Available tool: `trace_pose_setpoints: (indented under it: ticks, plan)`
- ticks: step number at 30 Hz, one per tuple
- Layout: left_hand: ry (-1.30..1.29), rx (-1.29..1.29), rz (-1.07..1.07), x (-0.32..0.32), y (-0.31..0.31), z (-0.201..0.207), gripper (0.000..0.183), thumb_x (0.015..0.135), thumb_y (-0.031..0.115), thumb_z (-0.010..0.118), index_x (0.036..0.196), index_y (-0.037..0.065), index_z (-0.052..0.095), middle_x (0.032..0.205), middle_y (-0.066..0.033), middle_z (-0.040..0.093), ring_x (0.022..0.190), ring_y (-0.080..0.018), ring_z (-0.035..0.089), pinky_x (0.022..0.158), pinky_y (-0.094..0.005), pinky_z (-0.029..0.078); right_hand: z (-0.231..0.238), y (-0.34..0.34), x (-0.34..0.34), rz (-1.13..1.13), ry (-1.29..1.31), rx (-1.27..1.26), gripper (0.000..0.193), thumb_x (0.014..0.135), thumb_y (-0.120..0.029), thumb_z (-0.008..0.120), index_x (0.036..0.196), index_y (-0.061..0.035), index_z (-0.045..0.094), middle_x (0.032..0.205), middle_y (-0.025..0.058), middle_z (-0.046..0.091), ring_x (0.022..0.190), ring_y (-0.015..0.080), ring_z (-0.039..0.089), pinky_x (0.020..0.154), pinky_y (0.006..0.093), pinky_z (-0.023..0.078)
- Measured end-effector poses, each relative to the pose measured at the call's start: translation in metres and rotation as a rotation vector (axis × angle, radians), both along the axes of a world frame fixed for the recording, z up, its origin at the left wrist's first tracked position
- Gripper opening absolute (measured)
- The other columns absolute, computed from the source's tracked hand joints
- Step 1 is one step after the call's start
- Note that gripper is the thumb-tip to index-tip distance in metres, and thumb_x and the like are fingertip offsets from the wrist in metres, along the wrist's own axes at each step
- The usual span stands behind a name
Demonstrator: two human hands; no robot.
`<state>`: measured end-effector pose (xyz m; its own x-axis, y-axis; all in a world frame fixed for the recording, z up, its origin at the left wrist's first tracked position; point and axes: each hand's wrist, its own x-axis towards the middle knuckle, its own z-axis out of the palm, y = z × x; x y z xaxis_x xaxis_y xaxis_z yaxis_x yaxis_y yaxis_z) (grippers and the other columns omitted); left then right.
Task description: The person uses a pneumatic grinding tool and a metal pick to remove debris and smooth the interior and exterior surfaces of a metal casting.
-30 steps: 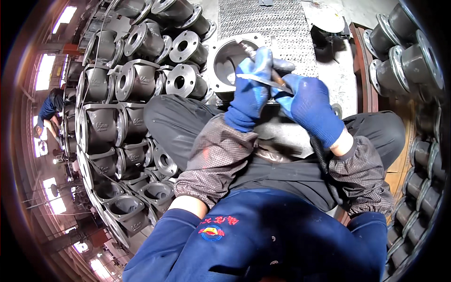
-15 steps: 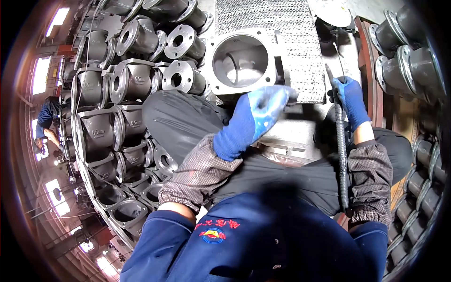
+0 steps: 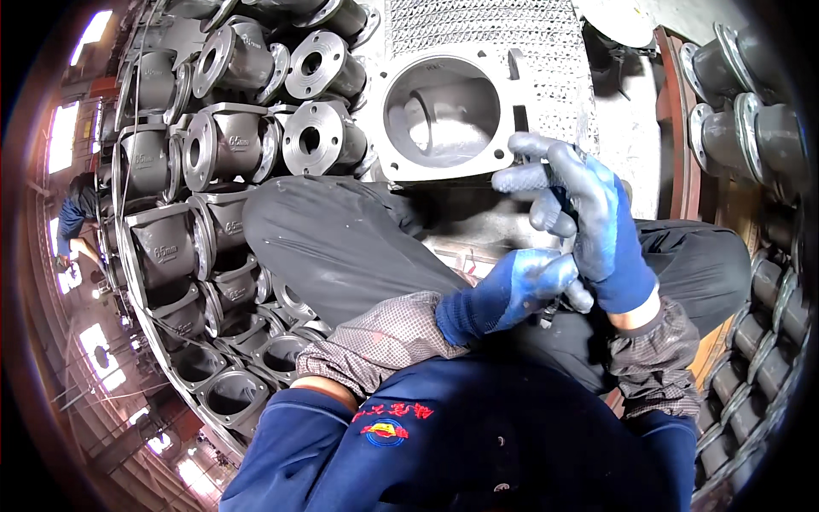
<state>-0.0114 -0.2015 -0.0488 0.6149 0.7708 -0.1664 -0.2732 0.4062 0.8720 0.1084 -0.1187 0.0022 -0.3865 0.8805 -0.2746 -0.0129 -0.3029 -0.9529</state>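
Observation:
My left hand [image 3: 533, 290], in a blue knit glove with a worn grey palm, is over my lap with its fingers closed at the heel of my right hand. What it pinches is hidden; a small dark piece [image 3: 548, 317] shows just below it. My right hand [image 3: 589, 218], in a matching glove, is raised beside it, fingers apart and partly bent, with nothing visible in them. Its fingertips are near the front right corner of a grey cast-metal valve body [image 3: 394, 156]. That casting has a square flange with corner holes and a wide round opening facing up.
The casting stands at a perforated metal plate [image 3: 486, 26]. Rows of grey flanged castings [image 3: 162, 243] are stacked at left, and more flanged castings [image 3: 717, 136] at right beside a reddish-brown metal beam [image 3: 680, 145]. A pale round disc [image 3: 618, 21] is at the back. Another person [image 3: 77, 218] is far left.
My right hand no longer shows the black corrugated hose and tool it held; it has come left, fingers spread. My left hand has drawn back from the casting to meet it.

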Motion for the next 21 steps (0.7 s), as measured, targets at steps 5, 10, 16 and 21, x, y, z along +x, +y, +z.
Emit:
trace_pose_setpoints:
  ticks: [5, 10, 16, 21]
  plan:
    - [-0.016, -0.328, 0.124, -0.01, -0.008, -0.004, 0.035, 0.099, 0.032, 0.047, 0.093, 0.001, 0.062, 0.077, -0.004, 0.061, 0.073, -0.0108, 0.057, 0.066, -0.0256, 0.047, -0.007, -0.025, -0.019, -0.233, -0.03, 0.085, 0.045, 0.095, -0.005, 0.046, 0.14, -0.0025, 0.037, 0.092, 0.0072, 0.067, 0.062, 0.0055, 0.057, 0.054, 0.0195, 0.047]
    - [0.639, 0.885, 0.123, -0.075, 0.024, 0.034, 0.019, 0.096, 0.014, 0.048, 0.098, 0.0, 0.06, 0.092, -0.0103, 0.067, 0.08, -0.0192, 0.065, 0.069, -0.0323, 0.053, 0.009, -0.01, -0.017, -0.146, -0.063, 0.164, 0.039, 0.095, -0.006, 0.047, 0.133, 0.0026, 0.044, 0.09, 0.0101, 0.067, 0.058, 0.0044, 0.056, 0.052, 0.019, 0.047]
    - [0.75, 0.328, 0.915, -0.155, 0.094, 0.042, 0.039, 0.1, 0.026, 0.04, 0.107, -0.008, 0.058, 0.091, -0.0112, 0.065, 0.083, -0.0168, 0.064, 0.068, -0.0259, 0.052, 0.012, 0.011, -0.03, 0.243, 0.07, -0.276, 0.035, 0.096, -0.015, 0.042, 0.124, 0.0064, 0.047, 0.086, 0.0132, 0.068, 0.055, 0.0091, 0.06, 0.049, 0.0205, 0.048]
    - [0.326, 0.141, 0.801, -0.156, 0.114, -0.036, 0.047, 0.102, 0.035, 0.032, 0.13, 0.0, 0.045, 0.118, -0.0131, 0.057, 0.105, -0.0189, 0.058, 0.087, -0.0288, 0.05, -0.007, 0.017, -0.046, 0.36, 0.195, -0.244, 0.024, 0.096, -0.014, 0.042, 0.1, 0.0074, 0.053, 0.087, 0.0166, 0.067, 0.06, 0.0167, 0.064, 0.049, 0.0257, 0.05]
